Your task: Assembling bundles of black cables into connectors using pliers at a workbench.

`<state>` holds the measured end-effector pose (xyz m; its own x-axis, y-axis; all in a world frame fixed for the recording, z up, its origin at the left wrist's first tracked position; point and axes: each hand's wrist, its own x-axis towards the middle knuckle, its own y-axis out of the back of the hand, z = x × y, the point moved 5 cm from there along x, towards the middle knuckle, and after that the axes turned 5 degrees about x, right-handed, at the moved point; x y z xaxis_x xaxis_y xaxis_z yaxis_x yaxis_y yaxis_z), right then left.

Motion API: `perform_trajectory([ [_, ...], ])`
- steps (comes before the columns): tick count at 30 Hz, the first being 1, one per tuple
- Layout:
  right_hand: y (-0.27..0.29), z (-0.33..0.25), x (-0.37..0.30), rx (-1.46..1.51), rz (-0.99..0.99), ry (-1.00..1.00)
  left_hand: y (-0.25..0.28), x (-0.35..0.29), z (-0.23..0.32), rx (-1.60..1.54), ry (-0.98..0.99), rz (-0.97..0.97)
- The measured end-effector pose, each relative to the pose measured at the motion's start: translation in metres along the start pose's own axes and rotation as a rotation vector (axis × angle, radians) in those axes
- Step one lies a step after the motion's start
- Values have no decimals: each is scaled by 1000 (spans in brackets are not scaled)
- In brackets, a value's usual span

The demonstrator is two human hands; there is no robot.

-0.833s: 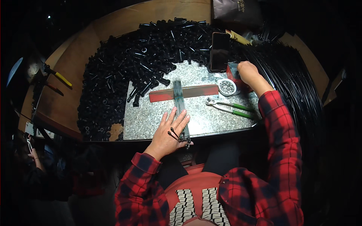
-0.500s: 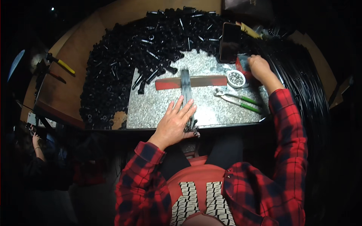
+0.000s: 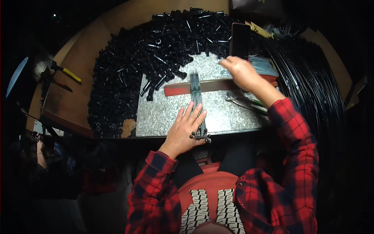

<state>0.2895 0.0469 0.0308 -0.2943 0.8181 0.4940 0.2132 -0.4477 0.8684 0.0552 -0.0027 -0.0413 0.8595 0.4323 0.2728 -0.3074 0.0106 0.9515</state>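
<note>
My left hand lies with fingers stretched out along a row of thin metal rods, its thumb by their near ends. Small dark knobs cluster at those ends, on the board's front edge. The rods cross over a long, flat bar, reddish at its left end. Above the bar's right end, my right hand is closed, fingertips pinched and pointing left. Whatever is between them is too small to make out. Beneath the right wrist lie green-handled pliers, partly covered.
A heap of black tubular parts surrounds the speckled board behind and left. A phone stands at the back. A red box of thin pins and long black rods lie right. Yellow-handled pliers rest on the left rim.
My right hand has moved left from the red box to above the bar, uncovering the box and hiding the small white cup. My left hand stays on the rods.
</note>
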Motion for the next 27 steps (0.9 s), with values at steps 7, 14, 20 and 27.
perform_trajectory([
  [7, -39, -23, 8, -35, -87, 123, 2, 0, 4, -28, 0, 34],
  [14, -47, -21, 5, -93, -132, 58, 3, 1, 3, -57, 17, 18],
  [20, -51, -19, 7, -92, -99, 31, 4, 1, 2, -53, 6, 30],
  [27, -48, -22, 7, -44, -54, 50, 0, 1, 1, -26, 3, 16],
])
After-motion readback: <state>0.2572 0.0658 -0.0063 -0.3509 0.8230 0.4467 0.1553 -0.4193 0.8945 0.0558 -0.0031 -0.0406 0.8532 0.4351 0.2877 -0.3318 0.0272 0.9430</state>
